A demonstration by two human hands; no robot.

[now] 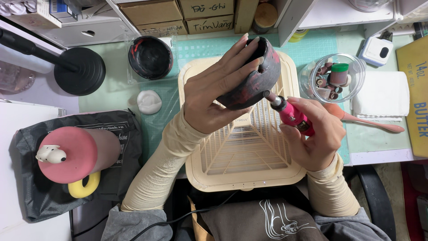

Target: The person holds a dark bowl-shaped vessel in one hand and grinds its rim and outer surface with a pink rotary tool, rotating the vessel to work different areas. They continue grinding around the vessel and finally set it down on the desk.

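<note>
Gripping a slim pink rotary tool (293, 117), the right hand (314, 136) wraps its fingers closed around it; long axis slants up-left, tip touching the dark, red-streaked rounded bowl (254, 76). The left hand (214, 96) clamps that bowl above the cream slatted dust-collector box (243, 172), opening turned away. Red patches remain; sanding looks partway. Farther back on the surface: a second dark bowl (150, 57).
</note>
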